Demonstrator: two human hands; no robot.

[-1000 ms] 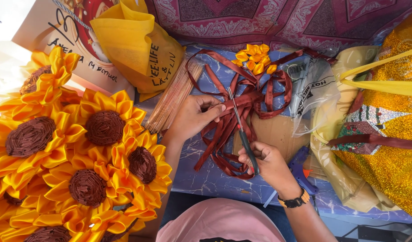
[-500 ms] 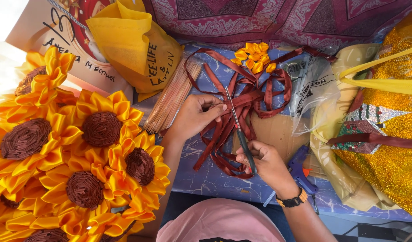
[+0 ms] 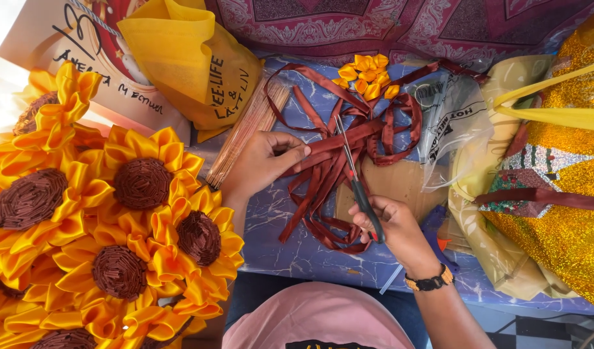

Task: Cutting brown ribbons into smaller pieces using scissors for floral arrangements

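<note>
Left hand (image 3: 261, 165) pinches a brown ribbon (image 3: 349, 139) taut, so scissors (image 3: 356, 181) gripped in the closed right hand (image 3: 394, 226) can cross it.

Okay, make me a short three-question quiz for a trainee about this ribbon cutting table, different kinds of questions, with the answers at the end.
1. True or false: the right hand holds the black-handled metal scissors.
2. What does the left hand pinch? A) dark red satin ribbon strip B) bundle of thin wooden sticks C) folded yellow ribbon petals
3. What colour are the centres of the big ribbon sunflowers?

Key
1. True.
2. A: the dark red satin ribbon strip, not the sticks or petals.
3. Brown.
</note>
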